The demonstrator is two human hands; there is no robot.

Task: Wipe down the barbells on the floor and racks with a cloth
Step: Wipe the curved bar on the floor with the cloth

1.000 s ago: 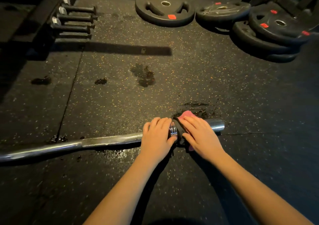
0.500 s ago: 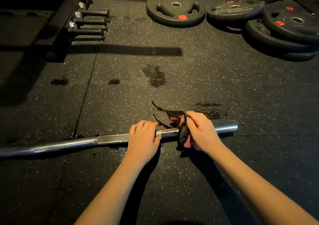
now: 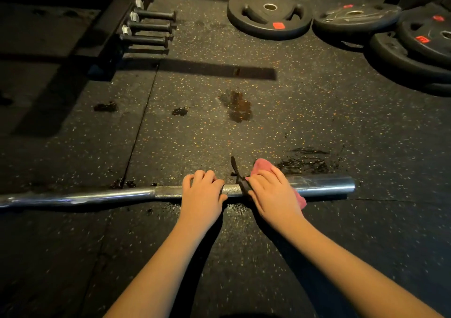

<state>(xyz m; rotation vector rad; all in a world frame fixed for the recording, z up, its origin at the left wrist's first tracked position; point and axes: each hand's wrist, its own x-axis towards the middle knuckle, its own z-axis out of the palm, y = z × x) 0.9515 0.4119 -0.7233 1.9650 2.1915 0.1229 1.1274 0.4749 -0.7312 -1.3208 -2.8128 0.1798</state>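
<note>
We're mid-wipe on the barbell [image 3: 322, 183], which lies on the floor [image 3: 371, 234]. Our left hand [image 3: 202, 193] curls over the bar to steady it. Just beside it, our right hand [image 3: 273, 193] wraps the cloth [image 3: 262, 165] round the bar. Next, we reckon, the cloth slides outward along the smooth end beyond our grip.

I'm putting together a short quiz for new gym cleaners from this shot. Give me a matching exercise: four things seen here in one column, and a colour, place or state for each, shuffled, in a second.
Things
1. cloth
2. barbell
3. left hand
4. weight plates

Descriptions
A. silvery, lying across the floor
B. black with red labels, lying flat on the far side
C. pink, laid over the bar under the right hand
D. fingers curled over the bar's knurled part

Pairs: 1-C; 2-A; 3-D; 4-B
</note>
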